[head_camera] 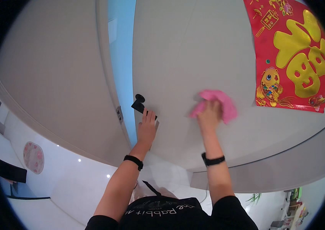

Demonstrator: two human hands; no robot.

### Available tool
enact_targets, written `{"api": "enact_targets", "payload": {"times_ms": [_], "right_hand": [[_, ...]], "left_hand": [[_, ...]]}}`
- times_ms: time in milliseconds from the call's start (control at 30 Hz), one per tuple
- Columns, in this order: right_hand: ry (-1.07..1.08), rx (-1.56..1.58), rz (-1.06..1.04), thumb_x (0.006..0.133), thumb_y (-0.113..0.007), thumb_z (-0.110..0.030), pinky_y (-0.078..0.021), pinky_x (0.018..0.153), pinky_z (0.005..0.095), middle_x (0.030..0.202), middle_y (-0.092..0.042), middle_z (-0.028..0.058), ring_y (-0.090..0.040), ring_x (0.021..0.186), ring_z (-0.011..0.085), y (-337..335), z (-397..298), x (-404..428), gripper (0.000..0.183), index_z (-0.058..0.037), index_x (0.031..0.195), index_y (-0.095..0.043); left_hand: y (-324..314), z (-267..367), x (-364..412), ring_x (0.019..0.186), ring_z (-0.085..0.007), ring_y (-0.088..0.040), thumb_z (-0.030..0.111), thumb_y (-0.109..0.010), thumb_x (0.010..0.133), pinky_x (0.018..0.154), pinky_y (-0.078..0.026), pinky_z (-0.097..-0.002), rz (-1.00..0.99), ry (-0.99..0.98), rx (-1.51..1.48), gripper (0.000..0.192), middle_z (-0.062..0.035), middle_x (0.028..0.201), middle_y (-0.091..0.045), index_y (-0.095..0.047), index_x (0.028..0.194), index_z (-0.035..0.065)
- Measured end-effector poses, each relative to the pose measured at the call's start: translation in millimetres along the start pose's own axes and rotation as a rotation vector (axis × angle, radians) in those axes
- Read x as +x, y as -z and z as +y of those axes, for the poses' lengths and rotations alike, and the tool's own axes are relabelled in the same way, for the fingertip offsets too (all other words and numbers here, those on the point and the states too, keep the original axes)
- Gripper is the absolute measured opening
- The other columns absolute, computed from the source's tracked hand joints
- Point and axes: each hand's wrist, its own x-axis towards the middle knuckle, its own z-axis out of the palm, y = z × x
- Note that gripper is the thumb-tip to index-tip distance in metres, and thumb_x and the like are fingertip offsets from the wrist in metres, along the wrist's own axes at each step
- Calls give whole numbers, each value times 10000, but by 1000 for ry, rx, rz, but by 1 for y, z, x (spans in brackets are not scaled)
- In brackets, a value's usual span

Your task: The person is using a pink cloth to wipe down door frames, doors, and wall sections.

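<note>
My right hand [209, 115] presses a crumpled pink cloth [228, 107] against the pale grey door [179, 72]; the hand and cloth are slightly blurred. At the door's left edge, my left hand [147, 126] lies over the black lever door handle [138, 105], fingers across its lever. The round end of the handle shows beyond the fingertips, while part of the lever is hidden under them. To the right of the cloth, a red paper decoration [266, 51] with a large raised gold character and a gold fish is on the door.
Left of the door, a narrow bluish gap [120, 63] separates it from another pale panel [59, 72], whose edge carries a metal strike plate [119, 114]. A patterned mat [34, 157] lies on the glossy white floor [73, 184]. A cluttered shelf [293, 212] stands at lower right.
</note>
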Motion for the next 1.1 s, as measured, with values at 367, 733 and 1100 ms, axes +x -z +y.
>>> {"api": "enact_targets", "payload": {"times_ms": [367, 733, 1100], "right_hand": [[466, -14, -129, 774, -592, -205, -454, 843, 385, 1105, -606, 60, -563, 1039, 241, -9, 14, -30, 354, -184, 1127, -616], [-465, -419, 589, 824, -502, -264, -218, 1041, 530, 1346, -371, 272, -309, 1267, 438, 111, 245, -56, 573, 62, 1282, -390], [605, 56, -39, 800, -523, -171, -392, 950, 393, 1088, -599, 63, -542, 1073, 231, 20, 156, -55, 359, -131, 1155, -552]], "left_hand": [[4, 3, -9, 1403, -274, -155, -50, -510, 796, 730, -482, -327, -143, 101, 126, 587, -81, 1382, -319, -347, 1348, 63], [8, 29, 0, 1387, -334, -169, -100, -555, 728, 880, -482, -398, 41, 84, -48, 611, -152, 1393, -324, -347, 1296, -13], [-9, 29, -1, 1393, -357, -104, -80, -595, 718, 952, -475, -397, -71, -32, 45, 687, -180, 1434, -253, -295, 1333, -26]]}}
